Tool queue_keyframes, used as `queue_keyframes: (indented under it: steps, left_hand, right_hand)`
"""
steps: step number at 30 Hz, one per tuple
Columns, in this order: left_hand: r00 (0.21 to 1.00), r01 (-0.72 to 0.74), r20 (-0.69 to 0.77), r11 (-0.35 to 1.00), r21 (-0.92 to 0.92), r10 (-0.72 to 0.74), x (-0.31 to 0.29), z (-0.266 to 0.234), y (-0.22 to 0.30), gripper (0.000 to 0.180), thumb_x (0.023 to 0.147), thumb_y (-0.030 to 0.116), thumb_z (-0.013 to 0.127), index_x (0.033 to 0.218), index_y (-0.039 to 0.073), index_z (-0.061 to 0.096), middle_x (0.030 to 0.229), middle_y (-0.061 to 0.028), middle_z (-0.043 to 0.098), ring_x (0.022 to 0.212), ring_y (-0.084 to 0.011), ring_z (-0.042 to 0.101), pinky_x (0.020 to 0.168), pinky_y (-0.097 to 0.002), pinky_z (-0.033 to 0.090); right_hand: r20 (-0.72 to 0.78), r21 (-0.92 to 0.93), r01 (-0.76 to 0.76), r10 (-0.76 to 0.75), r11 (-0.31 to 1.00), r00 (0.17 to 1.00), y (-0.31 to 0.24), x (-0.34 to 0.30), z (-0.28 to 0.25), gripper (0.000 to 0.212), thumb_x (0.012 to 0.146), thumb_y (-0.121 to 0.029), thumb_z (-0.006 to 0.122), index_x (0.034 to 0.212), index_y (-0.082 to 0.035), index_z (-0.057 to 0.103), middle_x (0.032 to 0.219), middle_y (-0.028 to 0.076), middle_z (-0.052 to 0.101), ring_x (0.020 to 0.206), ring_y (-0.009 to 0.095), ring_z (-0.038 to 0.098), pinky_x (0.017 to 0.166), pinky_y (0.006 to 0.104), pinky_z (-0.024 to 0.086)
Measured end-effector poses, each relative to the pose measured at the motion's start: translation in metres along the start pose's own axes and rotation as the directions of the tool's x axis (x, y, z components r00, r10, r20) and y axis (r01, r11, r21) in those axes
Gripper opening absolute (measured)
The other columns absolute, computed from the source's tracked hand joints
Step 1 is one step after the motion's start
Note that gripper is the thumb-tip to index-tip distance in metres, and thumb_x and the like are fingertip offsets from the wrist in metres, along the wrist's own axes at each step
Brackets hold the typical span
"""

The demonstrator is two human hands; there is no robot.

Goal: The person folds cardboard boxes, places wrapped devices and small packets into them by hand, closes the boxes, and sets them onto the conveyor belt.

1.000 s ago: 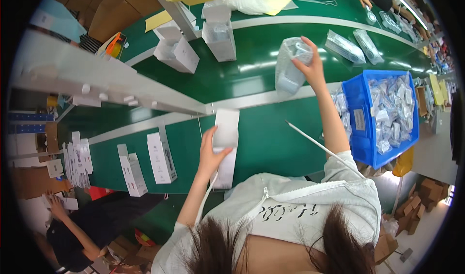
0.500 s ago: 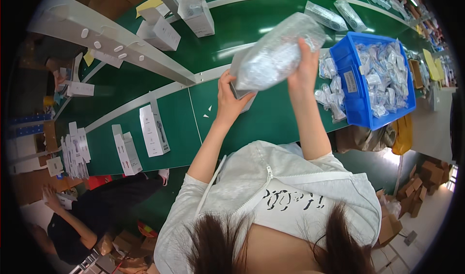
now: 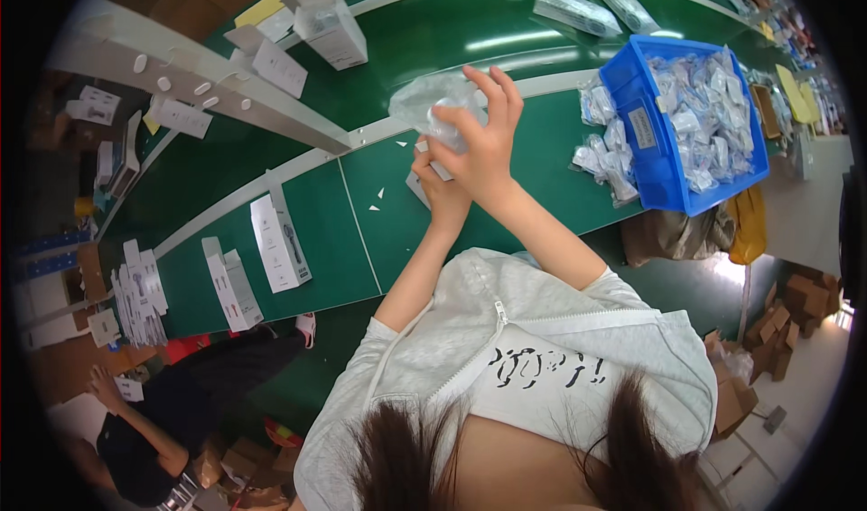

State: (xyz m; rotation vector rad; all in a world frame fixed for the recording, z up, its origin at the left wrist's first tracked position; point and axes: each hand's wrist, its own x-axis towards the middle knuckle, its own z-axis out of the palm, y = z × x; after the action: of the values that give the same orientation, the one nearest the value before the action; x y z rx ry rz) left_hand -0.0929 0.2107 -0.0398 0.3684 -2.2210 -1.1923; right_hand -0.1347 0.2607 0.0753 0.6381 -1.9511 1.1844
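My left hand (image 3: 442, 190) is closed around a white carton (image 3: 419, 189), mostly hidden behind my hands and tilted above the table. At the carton's upper end, a clear plastic bag (image 3: 417, 101) with something pale inside sticks out, crumpled. My right hand (image 3: 483, 145) crosses in front of the left wrist. Its thumb and index finger lie around the bag, while the other fingers stretch upward. How far the bag sits inside the carton is hidden.
A blue bin (image 3: 637, 163) of small bagged parts stands right, with loose bagged parts (image 3: 598, 105) beside it. Two bagged items (image 3: 576, 10) lie at the back. White cartons (image 3: 278, 245) stand left. A metal post (image 3: 271, 105) rises left of my hands. Another person (image 3: 153, 430) works lower left.
The bag has come down and left, from lying broadside above the carton to mostly out of sight at its end. My right hand has moved left across my left wrist, its fingers spreading.
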Motion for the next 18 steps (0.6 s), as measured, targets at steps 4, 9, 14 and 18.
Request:
queue_keyframes:
  steps: [4,9,14,18]
  left_hand:
    - [0.997,0.074,0.015,0.979,-0.188,-0.073,0.002,-0.007,-0.003,0.065,0.061,0.003,0.074,0.098,0.01,0.021,0.125,-0.0185,0.032,0.103,-0.0326,0.046,0.082,-0.0362,0.041]
    - [0.996,0.017,-0.074,0.942,-0.335,-0.045,0.003,-0.022,0.002,0.069,0.059,0.002,0.076,0.1,0.011,0.021,0.126,-0.0199,0.03,0.107,-0.0336,0.043,0.084,-0.0368,0.04]
    - [0.994,-0.113,-0.047,0.924,-0.364,0.103,-0.002,-0.014,-0.015,0.071,0.058,0.003,0.077,0.101,0.012,0.02,0.126,-0.0204,0.03,0.108,-0.0342,0.042,0.085,-0.0373,0.039]
    - [0.978,-0.199,-0.019,0.894,-0.401,0.209,-0.002,-0.01,-0.022,0.071,0.058,0.004,0.077,0.102,0.012,0.022,0.127,-0.0207,0.029,0.108,-0.0345,0.042,0.087,-0.0379,0.039]
  right_hand:
    - [0.198,-0.106,-0.08,0.1,0.991,0.975,0.026,-0.027,-0.004,0.014,0.057,-0.01,0.065,0.069,-0.007,0.058,0.113,0.011,0.048,0.11,0.032,0.037,0.091,0.0419,0.031]
    - [0.312,-0.086,-0.13,0.15,0.988,0.938,0.035,-0.046,0.0,0.009,0.059,-0.009,0.065,0.062,-0.006,0.056,0.117,0.011,0.047,0.114,0.032,0.035,0.092,0.0413,0.03]
    - [0.226,0.076,-0.028,0.01,0.997,0.974,0.017,-0.041,-0.013,0.009,0.06,-0.006,0.063,0.062,-0.006,0.055,0.115,0.01,0.049,0.114,0.031,0.037,0.092,0.0412,0.032]
    - [0.033,0.234,-0.124,0.12,0.964,0.992,0.045,-0.032,-0.05,0.021,0.061,0.0,0.059,0.078,-0.008,0.05,0.107,0.009,0.052,0.107,0.028,0.044,0.091,0.0391,0.035]
